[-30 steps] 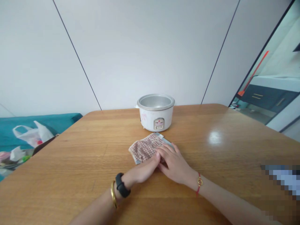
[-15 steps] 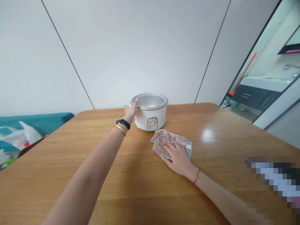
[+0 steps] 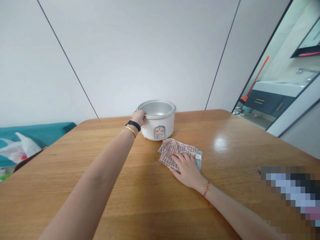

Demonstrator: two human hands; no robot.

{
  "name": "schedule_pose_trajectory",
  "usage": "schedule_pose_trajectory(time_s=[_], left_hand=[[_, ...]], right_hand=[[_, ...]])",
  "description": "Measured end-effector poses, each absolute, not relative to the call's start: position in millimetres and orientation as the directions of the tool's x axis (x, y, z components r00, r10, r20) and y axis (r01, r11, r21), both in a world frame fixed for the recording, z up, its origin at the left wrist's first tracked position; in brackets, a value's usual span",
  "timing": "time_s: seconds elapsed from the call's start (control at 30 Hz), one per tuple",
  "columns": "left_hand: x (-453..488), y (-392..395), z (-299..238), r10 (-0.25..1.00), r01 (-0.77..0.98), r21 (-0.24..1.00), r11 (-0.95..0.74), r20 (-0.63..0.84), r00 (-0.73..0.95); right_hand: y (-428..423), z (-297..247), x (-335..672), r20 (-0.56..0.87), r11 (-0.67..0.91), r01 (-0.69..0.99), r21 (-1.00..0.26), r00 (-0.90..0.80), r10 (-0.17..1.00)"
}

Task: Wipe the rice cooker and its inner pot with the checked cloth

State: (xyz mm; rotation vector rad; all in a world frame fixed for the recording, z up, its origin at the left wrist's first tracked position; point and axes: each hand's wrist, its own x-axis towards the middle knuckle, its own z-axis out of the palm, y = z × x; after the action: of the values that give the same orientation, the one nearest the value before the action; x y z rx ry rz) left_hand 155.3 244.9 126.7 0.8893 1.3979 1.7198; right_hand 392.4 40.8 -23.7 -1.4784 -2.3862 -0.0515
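Observation:
A white rice cooker (image 3: 170, 125) without a lid stands near the table's far edge, its grey inside showing and a small panel on its front. My left hand (image 3: 139, 117) grips the cooker's left rim, with fingertips over the edge; its other fingers are partly hidden. Just in front of the cooker lies a brown-and-white checked cloth (image 3: 170, 150) with grey-blue edging and a white tag. Flat on this cloth rests my right hand (image 3: 187, 168), fingers stretched out and slightly apart.
The wooden table (image 3: 130, 213) meets a pale panelled wall (image 3: 140, 50). A blurred-out object (image 3: 292, 193) lies at the right. Left of the table are a teal seat (image 3: 55, 131) and a white plastic bag (image 3: 25, 148). A washroom cabinet (image 3: 267, 100) shows through a doorway.
My left thumb, which pointed up inside the rim, has come down, and the hand now curls over the rim. My right hand stays on the cloth. The view has shifted slightly.

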Motion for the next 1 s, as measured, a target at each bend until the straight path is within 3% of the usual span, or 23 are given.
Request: schedule_pose_trajectory(time_s=[0.3,0.47,0.6,0.7,0.83,0.9,1.0], left_hand=[[177.6,252.5,174.2,0.833,-0.162,0.971,-0.176,0.059,-0.550],[182.2,223.5,218.2,0.785,-0.076,0.884,-0.460,0.365,-0.501],[150.8,157.5,215.4,0.544,0.187,0.662,-0.726,0.719,-0.432],[123.9,95.1,186.0,0.450,0.326,0.580,-0.747,0.801,-0.394],[104.1,29.4,137.4,0.444,0.395,0.608,-0.689,0.784,-0.433],[100.8,10.2,115.9,0.503,0.358,0.653,-0.667,0.750,-0.430],[101.7,-4.5,88.2,0.597,0.274,0.723,-0.635,0.684,-0.420]], right_hand=[[42.1,-23.2,393.7,0.319,0.467,0.871,-0.154,-0.404,0.857],[43.9,-24.6,395.9,0.317,0.474,0.866,-0.159,-0.410,0.855],[48.1,-30.5,396.2,0.298,0.435,0.893,-0.114,-0.387,0.873],[52.8,-32.2,397.5,0.246,0.334,0.938,-0.088,-0.304,0.920],[57.9,-21.4,405.5,0.130,0.290,0.950,-0.121,-0.274,0.953],[60.6,-12.0,411.6,0.128,0.270,0.945,-0.183,-0.249,0.960],[62.0,3.9,417.2,0.266,0.255,0.816,-0.518,-0.130,0.955]])
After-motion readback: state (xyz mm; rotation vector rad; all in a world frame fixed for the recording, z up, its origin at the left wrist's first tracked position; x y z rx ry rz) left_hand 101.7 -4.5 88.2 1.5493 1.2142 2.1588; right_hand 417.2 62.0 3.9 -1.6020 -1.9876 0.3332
